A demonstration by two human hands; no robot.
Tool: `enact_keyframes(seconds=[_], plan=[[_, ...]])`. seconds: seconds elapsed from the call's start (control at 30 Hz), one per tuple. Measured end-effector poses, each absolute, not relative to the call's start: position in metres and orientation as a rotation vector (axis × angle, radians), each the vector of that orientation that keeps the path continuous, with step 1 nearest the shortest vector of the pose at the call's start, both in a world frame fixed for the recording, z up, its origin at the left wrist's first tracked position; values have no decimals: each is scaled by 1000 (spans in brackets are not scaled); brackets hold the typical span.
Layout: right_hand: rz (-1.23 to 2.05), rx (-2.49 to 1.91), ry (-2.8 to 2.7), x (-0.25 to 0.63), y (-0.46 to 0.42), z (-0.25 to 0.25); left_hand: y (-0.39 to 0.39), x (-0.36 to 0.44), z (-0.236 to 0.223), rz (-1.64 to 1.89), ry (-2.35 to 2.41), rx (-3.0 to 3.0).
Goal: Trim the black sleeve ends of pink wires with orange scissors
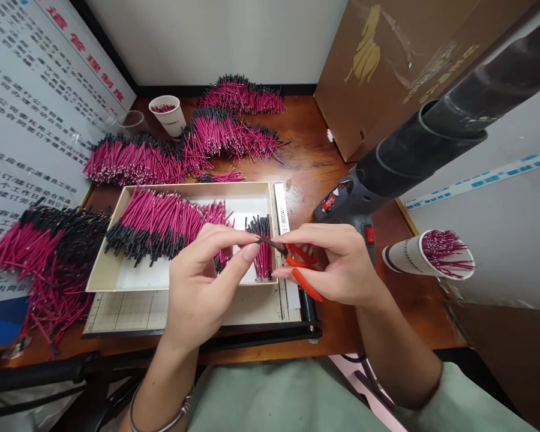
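Note:
Orange-handled scissors (302, 258) are in my right hand (337, 261), with fingers and thumb around the handles. Their dark blades point left toward the fingertips of my left hand (207, 276). Thumb and index finger of that hand are pinched together; a small dark tip shows at them, too little to name. Both hands are over a shallow cream box (186, 187). Inside it lie many short magenta wires with black ends (162, 219), and a smaller bundle of the same wires (263, 258) stands apart at the right, just under the blades.
The box rests on a paper cutter (121, 312). More wire heaps lie behind (220, 132) and at left (49, 258). A heat gun (369, 180) leans at right. Paper cups with wires stand at back (173, 120) and right (402, 255). A brown carton (355, 78) borders the back right.

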State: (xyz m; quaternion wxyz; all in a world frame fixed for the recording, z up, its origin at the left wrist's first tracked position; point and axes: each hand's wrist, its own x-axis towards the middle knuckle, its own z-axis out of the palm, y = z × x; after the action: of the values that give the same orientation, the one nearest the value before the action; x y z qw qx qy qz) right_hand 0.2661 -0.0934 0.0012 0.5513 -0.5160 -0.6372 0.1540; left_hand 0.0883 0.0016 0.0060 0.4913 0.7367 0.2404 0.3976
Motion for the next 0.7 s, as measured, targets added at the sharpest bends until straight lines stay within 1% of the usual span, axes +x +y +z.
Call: enact_keyframes(seconds=[0.47, 0.7], plan=[[300, -1305, -1550, 268, -96, 2, 1, 90, 5, 945, 636, 1780], [406, -1342, -1348, 264, -95, -2, 0, 90, 6, 972, 683, 1706]])
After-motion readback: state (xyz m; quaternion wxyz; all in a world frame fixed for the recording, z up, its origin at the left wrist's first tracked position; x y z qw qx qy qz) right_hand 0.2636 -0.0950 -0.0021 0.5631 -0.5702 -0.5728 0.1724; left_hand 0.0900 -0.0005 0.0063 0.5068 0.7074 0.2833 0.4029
